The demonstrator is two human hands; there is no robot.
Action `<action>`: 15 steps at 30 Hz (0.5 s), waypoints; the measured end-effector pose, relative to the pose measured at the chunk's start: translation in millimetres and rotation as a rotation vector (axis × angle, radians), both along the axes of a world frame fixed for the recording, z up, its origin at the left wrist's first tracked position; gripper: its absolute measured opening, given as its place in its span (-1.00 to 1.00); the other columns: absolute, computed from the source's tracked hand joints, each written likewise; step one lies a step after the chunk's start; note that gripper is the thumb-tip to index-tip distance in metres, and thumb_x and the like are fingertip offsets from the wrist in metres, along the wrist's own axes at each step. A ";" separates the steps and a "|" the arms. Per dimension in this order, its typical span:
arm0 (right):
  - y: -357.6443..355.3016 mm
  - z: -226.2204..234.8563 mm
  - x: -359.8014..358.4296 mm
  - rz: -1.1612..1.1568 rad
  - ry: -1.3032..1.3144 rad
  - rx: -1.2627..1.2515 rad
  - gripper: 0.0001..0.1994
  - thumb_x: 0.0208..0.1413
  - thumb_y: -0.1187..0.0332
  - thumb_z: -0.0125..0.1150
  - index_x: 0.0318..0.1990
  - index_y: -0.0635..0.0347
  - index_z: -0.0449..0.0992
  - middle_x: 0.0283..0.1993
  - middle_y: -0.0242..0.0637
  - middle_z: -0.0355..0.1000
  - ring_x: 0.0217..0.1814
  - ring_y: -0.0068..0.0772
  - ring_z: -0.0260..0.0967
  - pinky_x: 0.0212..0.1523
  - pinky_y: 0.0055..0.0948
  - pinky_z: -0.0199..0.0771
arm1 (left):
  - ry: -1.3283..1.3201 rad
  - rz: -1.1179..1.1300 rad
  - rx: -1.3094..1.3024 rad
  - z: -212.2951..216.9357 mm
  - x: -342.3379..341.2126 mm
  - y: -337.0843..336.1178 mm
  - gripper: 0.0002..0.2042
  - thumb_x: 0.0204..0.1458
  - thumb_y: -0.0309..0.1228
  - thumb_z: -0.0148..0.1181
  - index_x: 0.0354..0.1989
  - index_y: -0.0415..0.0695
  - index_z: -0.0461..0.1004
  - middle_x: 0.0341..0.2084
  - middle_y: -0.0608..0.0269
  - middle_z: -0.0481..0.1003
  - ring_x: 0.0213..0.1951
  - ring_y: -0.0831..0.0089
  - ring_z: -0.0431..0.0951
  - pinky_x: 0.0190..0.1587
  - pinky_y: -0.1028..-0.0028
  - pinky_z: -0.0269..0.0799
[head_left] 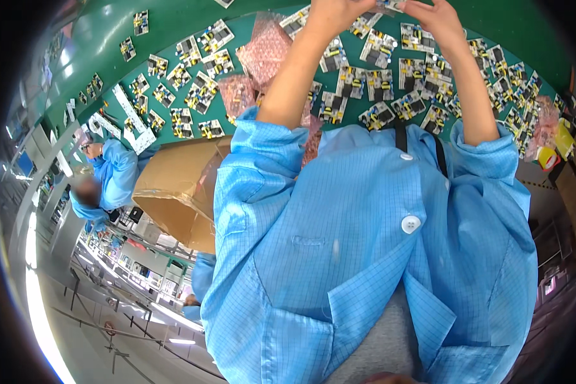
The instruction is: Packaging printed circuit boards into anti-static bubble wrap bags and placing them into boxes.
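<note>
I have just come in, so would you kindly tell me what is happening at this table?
A person in a blue smock is holding a small piece between the left hand and the right hand; the picture's edge cuts it off, so its kind is unclear. Many circuit boards lie spread over the green table, with pink bubble wrap among them. A cardboard box is on the person's left.
</note>
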State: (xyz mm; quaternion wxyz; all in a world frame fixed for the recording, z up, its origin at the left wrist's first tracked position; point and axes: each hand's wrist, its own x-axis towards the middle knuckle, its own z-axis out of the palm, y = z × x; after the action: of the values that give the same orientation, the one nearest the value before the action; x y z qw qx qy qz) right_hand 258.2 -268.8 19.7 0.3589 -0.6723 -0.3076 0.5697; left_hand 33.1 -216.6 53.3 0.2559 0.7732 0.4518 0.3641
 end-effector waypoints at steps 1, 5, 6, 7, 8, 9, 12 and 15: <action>-6.4 15.4 -10.1 -0.011 0.012 -0.002 -0.56 0.03 0.38 0.38 0.08 0.22 0.41 -0.22 -0.37 0.53 -0.42 -0.66 0.34 -0.48 -0.63 0.26 | -0.010 0.001 0.003 1.2 -3.1 -3.9 -0.81 -0.19 -0.34 0.41 -0.33 0.10 0.65 0.12 0.19 0.41 0.19 0.02 0.25 0.20 0.07 0.11; -25.2 69.3 -38.0 -0.049 0.042 0.004 -0.55 0.03 0.37 0.38 0.08 0.22 0.41 -0.24 -0.38 0.52 -0.43 -0.67 0.33 -0.48 -0.63 0.26 | -0.021 0.012 -0.030 14.8 -13.2 -30.9 -0.82 -0.20 -0.35 0.41 -0.35 0.09 0.65 0.20 0.17 0.36 0.25 -0.01 0.20 0.24 0.05 0.10; -30.6 81.6 -44.9 -0.057 0.050 0.006 -0.55 0.03 0.37 0.38 0.08 0.23 0.41 -0.24 -0.39 0.52 -0.43 -0.68 0.33 -0.48 -0.63 0.26 | -0.010 0.003 -0.020 20.8 -14.4 -37.2 -0.82 -0.20 -0.35 0.41 -0.35 0.09 0.65 0.21 0.16 0.35 0.26 -0.03 0.19 0.25 0.04 0.10; -36.0 93.7 -53.5 -0.080 0.080 -0.050 -0.54 0.02 0.38 0.39 0.08 0.23 0.40 -0.26 -0.38 0.51 -0.43 -0.68 0.33 -0.49 -0.64 0.26 | 0.142 0.030 -0.004 32.7 -14.5 -47.9 -0.82 -0.21 -0.36 0.41 -0.35 0.11 0.65 0.23 0.15 0.33 0.28 -0.08 0.16 0.27 0.03 0.10; -38.8 95.0 -55.6 -0.068 0.080 -0.038 -0.54 0.02 0.38 0.39 0.08 0.23 0.40 -0.26 -0.38 0.51 -0.43 -0.68 0.33 -0.49 -0.64 0.26 | 0.142 0.043 0.008 34.0 -17.9 -51.3 -0.82 -0.21 -0.36 0.41 -0.35 0.11 0.65 0.23 0.15 0.33 0.28 -0.08 0.16 0.27 0.03 0.10; -44.7 94.3 -56.5 -0.028 0.093 -0.006 -0.54 0.02 0.38 0.39 0.08 0.24 0.39 -0.27 -0.38 0.51 -0.43 -0.68 0.33 -0.49 -0.64 0.26 | 0.059 0.013 0.047 35.1 -21.1 -54.3 -0.82 -0.21 -0.36 0.42 -0.35 0.12 0.65 0.24 0.15 0.33 0.27 -0.10 0.17 0.28 0.03 0.11; -64.0 58.8 -37.1 0.096 0.074 0.139 -0.45 0.12 0.32 0.34 0.25 0.22 0.33 -0.26 -0.44 0.55 -0.41 -0.82 0.25 -0.48 -0.68 0.13 | -0.007 -0.037 0.058 55.4 -17.4 -67.4 -0.82 -0.19 -0.34 0.42 -0.34 0.11 0.66 0.26 0.11 0.30 0.29 -0.12 0.17 0.31 0.03 0.10; -72.8 96.8 -74.9 0.084 0.128 0.125 -0.41 0.14 0.37 0.32 0.30 0.27 0.26 -0.29 -0.43 0.55 -0.53 -0.82 0.14 -0.52 -0.70 0.09 | 0.132 -0.047 0.214 66.5 -37.0 -84.0 -0.82 -0.11 -0.36 0.41 -0.28 0.03 0.66 0.32 -0.04 0.22 0.34 -0.10 0.15 0.34 0.04 0.09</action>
State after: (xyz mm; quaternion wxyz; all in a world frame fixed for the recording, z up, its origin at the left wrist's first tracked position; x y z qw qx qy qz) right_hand 183.3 -341.6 116.4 0.3949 -0.5973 -0.3470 0.6058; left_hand -4.0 -300.6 119.8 0.1499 0.8289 0.4078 0.3525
